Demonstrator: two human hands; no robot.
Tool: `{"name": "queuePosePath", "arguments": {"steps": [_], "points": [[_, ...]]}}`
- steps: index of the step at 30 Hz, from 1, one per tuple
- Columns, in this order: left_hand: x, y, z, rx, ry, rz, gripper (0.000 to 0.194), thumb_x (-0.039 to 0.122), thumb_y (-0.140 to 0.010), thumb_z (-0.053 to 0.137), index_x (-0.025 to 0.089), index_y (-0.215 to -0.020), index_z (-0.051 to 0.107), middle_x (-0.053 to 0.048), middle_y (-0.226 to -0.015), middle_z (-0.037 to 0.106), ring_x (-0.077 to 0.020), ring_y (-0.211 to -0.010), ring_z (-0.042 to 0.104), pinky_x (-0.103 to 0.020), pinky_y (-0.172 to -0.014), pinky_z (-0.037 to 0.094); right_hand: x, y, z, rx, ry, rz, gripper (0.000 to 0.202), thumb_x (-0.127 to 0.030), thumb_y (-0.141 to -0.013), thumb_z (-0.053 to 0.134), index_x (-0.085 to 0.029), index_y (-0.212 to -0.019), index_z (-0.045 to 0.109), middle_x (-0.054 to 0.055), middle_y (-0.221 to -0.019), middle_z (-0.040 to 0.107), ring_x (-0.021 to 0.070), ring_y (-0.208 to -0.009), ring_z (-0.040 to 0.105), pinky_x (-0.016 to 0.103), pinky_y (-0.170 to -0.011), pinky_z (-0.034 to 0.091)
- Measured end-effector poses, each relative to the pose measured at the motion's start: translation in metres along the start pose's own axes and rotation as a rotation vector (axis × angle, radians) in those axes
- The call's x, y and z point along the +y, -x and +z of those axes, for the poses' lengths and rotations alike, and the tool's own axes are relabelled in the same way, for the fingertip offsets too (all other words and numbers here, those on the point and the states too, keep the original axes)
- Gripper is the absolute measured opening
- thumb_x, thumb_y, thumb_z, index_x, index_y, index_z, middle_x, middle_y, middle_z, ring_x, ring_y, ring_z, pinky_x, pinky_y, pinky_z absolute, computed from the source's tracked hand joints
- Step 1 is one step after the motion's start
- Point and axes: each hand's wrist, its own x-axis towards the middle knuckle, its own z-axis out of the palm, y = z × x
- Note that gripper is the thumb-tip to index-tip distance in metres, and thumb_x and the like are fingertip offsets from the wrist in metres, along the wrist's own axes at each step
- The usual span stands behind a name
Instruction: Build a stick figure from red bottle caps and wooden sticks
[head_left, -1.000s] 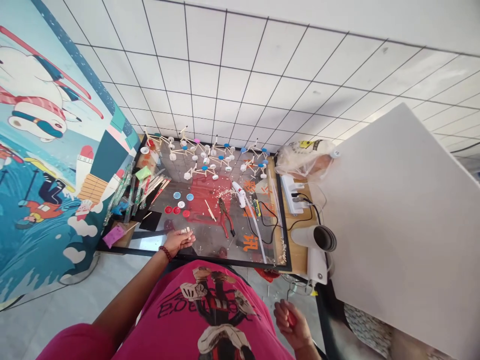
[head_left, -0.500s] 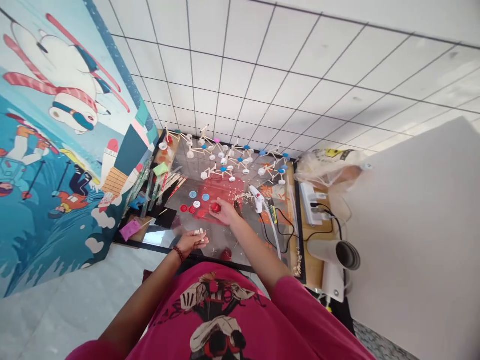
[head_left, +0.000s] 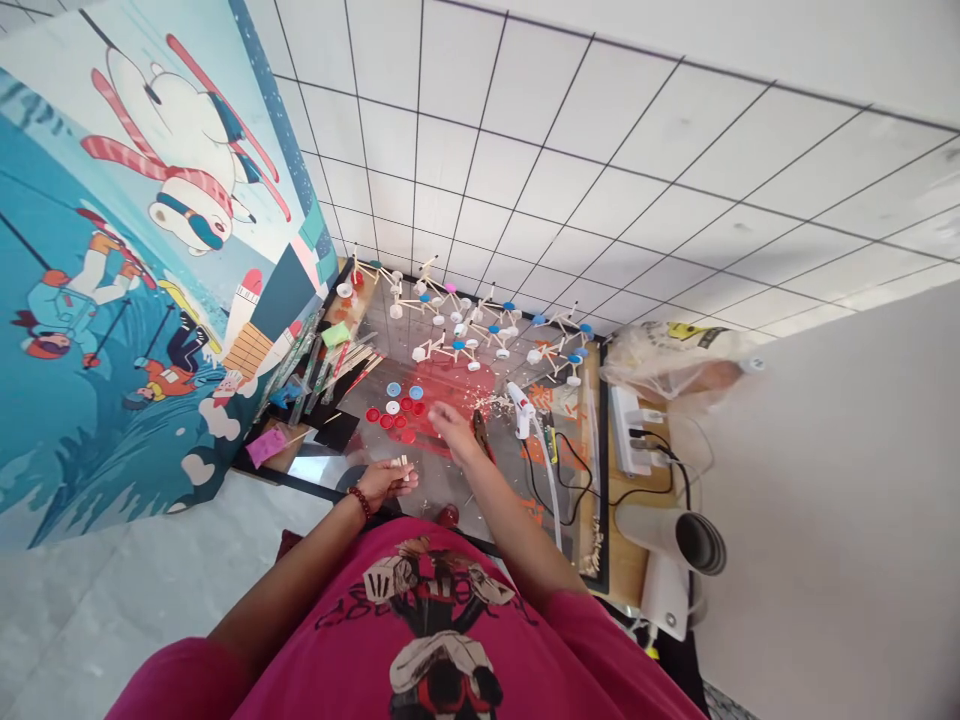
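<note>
Along the wall [head_left: 570, 170] side of the desk [head_left: 450, 485], stick-and-cap frames [head_left: 458, 347] stand already joined; loose caps [head_left: 386, 421] lie unattached just beside the right hand [head_left: 452, 430], its fingers released, while the left hand [head_left: 381, 483] grasps short sticks [head_left: 405, 463] near the front edge, bare desk opening between the hands, pliers [head_left: 481, 432] and glue gun [head_left: 523, 408] crowding the right

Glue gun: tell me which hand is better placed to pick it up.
Probably the right hand: it looks open and is nearer the glue gun, while the left hand holds short wooden sticks.
</note>
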Motion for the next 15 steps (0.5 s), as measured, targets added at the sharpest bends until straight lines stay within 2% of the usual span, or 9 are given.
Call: {"name": "queuePosePath", "arguments": {"steps": [3,5,9,13,15], "points": [[0.001,0.005,0.009,-0.024,-0.023,-0.011,0.024,0.018,-0.068,0.087,0.009,-0.080,0.068,-0.012,-0.076,0.075,-0.0196,-0.068,0.073,-0.026,-0.062,0.058,0.011,0.044,-0.007,-0.075,0.106,-0.053,0.068,-0.038,-0.058,0.088,-0.026,-0.121,0.064,0.008,-0.124,0.067,0.0256,-0.112,0.062,0.047,-0.104,0.044],[0.001,0.007,0.018,-0.050,-0.048,-0.012,0.025,0.017,-0.064,0.088,0.010,-0.076,0.068,-0.010,-0.072,0.074,-0.0185,-0.064,0.072,-0.027,-0.062,0.059,0.018,0.068,-0.011,-0.107,0.164,-0.093,0.077,-0.029,-0.053,0.090,-0.027,-0.125,0.063,0.009,-0.132,0.063,0.0272,-0.114,0.061,0.049,-0.105,0.043],[0.000,0.009,0.036,-0.092,-0.124,-0.018,0.025,0.014,-0.057,0.091,0.010,-0.069,0.069,-0.006,-0.062,0.071,-0.0152,-0.053,0.066,-0.027,-0.059,0.057,0.026,0.093,-0.019,-0.168,0.445,-0.309,0.066,-0.024,-0.070,0.079,-0.026,-0.133,0.059,0.010,-0.134,0.062,0.0281,-0.120,0.059,0.048,-0.107,0.042],[0.000,0.008,0.048,-0.114,-0.183,-0.016,0.023,0.014,-0.057,0.090,0.010,-0.068,0.070,-0.007,-0.065,0.072,-0.0158,-0.057,0.067,-0.025,-0.058,0.055,0.025,0.099,-0.024,-0.198,0.551,-0.396,0.065,-0.026,-0.069,0.083,-0.022,-0.130,0.062,0.010,-0.131,0.064,0.0305,-0.122,0.059,0.044,-0.107,0.043],[0.000,0.007,0.050,-0.120,-0.204,-0.015,0.022,0.013,-0.057,0.090,0.010,-0.067,0.071,-0.006,-0.064,0.072,-0.0148,-0.056,0.066,-0.025,-0.059,0.053,0.025,0.101,-0.026,-0.198,0.586,-0.432,0.061,-0.028,-0.073,0.081,-0.019,-0.131,0.062,0.011,-0.130,0.065,0.0305,-0.120,0.060,0.042,-0.105,0.044]]}}
